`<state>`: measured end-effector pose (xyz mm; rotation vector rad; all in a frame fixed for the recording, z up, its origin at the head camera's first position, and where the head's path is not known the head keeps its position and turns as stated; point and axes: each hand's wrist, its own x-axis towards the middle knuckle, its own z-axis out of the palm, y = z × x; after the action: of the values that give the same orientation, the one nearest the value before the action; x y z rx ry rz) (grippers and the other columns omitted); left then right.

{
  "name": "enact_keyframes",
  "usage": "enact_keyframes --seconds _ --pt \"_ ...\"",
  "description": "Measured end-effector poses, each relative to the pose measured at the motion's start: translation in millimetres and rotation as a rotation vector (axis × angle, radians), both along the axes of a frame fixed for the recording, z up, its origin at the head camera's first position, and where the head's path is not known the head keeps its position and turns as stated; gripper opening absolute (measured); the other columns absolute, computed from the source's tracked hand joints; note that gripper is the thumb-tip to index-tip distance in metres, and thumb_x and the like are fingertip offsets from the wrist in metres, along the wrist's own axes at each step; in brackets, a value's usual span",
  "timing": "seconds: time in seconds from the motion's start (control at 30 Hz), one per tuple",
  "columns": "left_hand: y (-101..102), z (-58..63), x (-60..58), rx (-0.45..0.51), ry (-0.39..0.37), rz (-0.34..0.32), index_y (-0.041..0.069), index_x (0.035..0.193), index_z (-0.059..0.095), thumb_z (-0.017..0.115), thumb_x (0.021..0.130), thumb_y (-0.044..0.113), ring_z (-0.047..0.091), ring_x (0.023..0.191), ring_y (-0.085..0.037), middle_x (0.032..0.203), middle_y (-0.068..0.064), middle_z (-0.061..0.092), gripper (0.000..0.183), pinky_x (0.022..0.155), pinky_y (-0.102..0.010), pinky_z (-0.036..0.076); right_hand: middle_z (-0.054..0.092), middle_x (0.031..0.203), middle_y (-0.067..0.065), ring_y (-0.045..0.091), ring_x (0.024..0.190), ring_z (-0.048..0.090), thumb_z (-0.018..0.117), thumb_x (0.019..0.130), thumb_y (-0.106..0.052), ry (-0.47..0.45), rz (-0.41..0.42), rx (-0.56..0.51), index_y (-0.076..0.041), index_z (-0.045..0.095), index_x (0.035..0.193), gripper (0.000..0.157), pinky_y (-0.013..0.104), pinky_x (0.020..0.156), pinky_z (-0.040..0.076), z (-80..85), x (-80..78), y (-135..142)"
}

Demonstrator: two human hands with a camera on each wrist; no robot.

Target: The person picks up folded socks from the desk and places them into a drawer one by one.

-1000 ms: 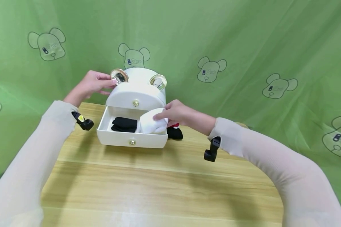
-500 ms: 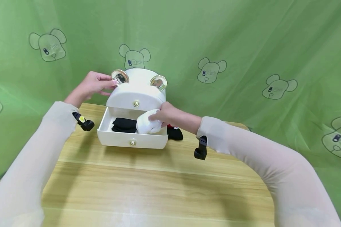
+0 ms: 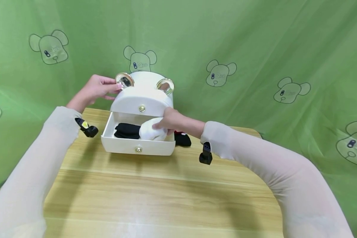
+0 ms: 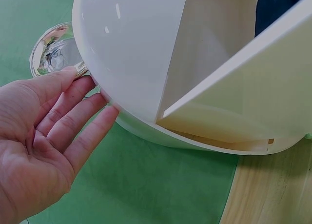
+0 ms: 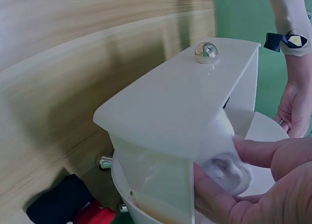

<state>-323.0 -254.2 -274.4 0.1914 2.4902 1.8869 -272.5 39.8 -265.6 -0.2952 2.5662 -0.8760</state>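
In the head view a white storage box with gold-rimmed ears stands at the back of the table, its lower drawer pulled out. My right hand pinches a bundle of folded white socks inside the drawer's right part. Against that bundle, on its left, lie folded black socks. My left hand holds the stem of the left ear between thumb and fingers, its other fingers along the box's side in the left wrist view. The right wrist view shows the white socks behind the drawer front.
A black and red bundle lies on the wooden table just right of the box. The upper drawer, with a gold knob, is closed. Behind hangs a green curtain printed with bear heads.
My right hand has moved left and slightly down with the white socks, which now press up to the black ones. The black socks have shifted slightly left. My left hand stays put.
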Motion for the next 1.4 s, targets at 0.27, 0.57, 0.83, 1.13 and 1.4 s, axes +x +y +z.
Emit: enact_keyframes --seconds 0.27,0.57,0.83,1.13,1.4 --pt "0 -1.3 -1.1 -0.006 0.001 0.009 -0.004 0.135 0.057 0.072 0.096 0.021 0.073 0.084 -0.003 0.090 0.012 0.077 0.049 0.079 -0.027 0.067 0.059 0.105 0.017 0.026 0.075 0.068 0.078 0.091 -0.012 -0.038 0.045 0.003 0.011 0.051 0.122 0.048 0.041 0.080 0.069 -8.7 -2.9 -2" --pt "-1 -0.9 -1.3 -0.005 0.005 0.011 -0.001 0.131 0.062 0.074 0.095 0.022 0.073 0.083 -0.003 0.088 0.012 0.077 0.044 0.078 -0.027 0.068 0.066 0.117 0.023 0.025 0.075 0.072 0.076 0.093 -0.016 -0.137 0.061 0.108 0.011 0.051 0.127 0.050 0.032 0.081 0.068 -4.5 -19.7 -8" --pt "-1 -0.9 -0.5 -0.012 0.004 0.015 -0.001 0.132 0.062 0.073 0.096 0.022 0.073 0.083 -0.003 0.088 0.012 0.077 0.044 0.078 -0.027 0.067 0.068 0.117 0.025 0.025 0.075 0.075 0.077 0.092 -0.015 -0.109 0.093 0.174 0.012 0.048 0.131 0.056 0.030 0.075 0.068 -4.8 -25.2 -10" --pt "-1 -0.1 0.2 -0.005 0.005 0.015 0.000 0.131 0.062 0.073 0.096 0.022 0.073 0.084 -0.003 0.088 0.012 0.077 0.043 0.078 -0.026 0.067 0.065 0.120 0.022 0.021 0.062 0.072 0.080 0.089 -0.016 0.030 0.141 0.276 0.008 0.052 0.120 0.048 0.024 0.066 0.066 -9.6 -24.4 -11" --pt "0 -0.8 -0.7 -0.019 -0.004 0.014 -0.003 0.135 0.058 0.073 0.096 0.022 0.073 0.084 -0.003 0.090 0.012 0.077 0.049 0.079 -0.026 0.067 0.070 0.107 0.020 0.023 0.064 0.072 0.083 0.086 -0.013 0.064 0.174 0.249 0.006 0.055 0.115 0.045 0.029 0.068 0.067 -3.4 -21.3 -6"
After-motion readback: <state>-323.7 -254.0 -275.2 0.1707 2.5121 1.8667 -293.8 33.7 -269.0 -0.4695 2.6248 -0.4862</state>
